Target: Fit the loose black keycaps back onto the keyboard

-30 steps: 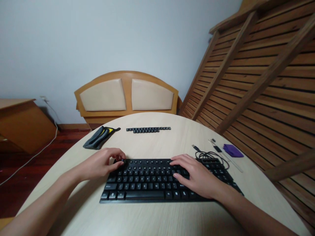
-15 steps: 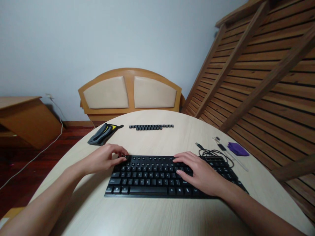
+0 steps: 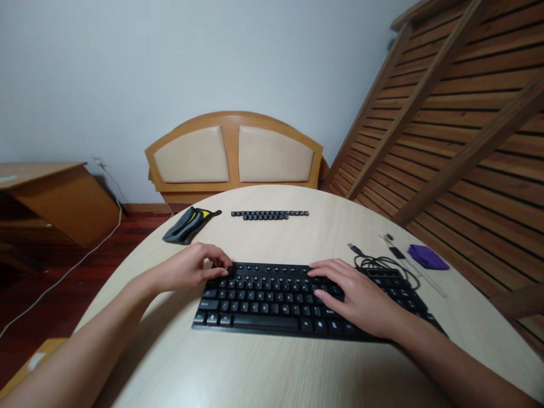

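Black keyboard (image 3: pixel 259 309), left hand (image 3: pixel 199 266) narrow at far-left corner, grip unclear, right hand (image 3: pixel 355 289) spread atop, roomy tabletop (image 3: pixel 272 371) nearside.

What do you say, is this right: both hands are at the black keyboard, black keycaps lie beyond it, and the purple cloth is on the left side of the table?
Not quite: the purple cloth is on the right side of the table, as the head view shows. The left hand and right hand are at the black keyboard, and black keycaps lie beyond it.
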A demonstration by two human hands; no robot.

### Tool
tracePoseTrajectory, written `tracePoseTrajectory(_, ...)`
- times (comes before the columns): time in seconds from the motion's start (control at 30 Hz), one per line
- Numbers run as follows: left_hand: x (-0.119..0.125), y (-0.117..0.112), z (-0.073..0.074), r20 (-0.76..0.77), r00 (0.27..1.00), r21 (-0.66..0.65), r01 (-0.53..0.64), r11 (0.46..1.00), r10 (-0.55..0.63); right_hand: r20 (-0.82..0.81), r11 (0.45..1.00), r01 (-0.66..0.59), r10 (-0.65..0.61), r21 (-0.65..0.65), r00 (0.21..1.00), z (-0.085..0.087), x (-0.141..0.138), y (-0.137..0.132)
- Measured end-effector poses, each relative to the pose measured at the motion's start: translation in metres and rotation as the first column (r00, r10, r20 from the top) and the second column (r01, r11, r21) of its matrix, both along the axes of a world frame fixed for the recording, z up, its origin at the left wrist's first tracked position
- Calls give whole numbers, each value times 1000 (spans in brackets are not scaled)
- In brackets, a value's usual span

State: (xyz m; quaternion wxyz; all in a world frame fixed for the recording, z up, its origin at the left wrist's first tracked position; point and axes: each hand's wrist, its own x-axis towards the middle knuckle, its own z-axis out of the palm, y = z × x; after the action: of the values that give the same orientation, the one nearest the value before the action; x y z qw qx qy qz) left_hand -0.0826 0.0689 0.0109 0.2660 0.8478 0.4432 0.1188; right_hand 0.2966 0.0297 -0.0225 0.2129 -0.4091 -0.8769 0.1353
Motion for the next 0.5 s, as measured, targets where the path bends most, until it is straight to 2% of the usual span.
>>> tracePoseTrajectory(0.2, 1, 0, -1, -53, 999, 22, 13, 1000, -12, -15, 1000, 3, -3, -2, 1000, 0, 0, -1)
tracePoseTrajectory(0.5, 2, -1, -2, -54, 998, 11, 13, 1000, -12, 12, 1000, 1, -2, 6, 1000, 0, 0, -2)
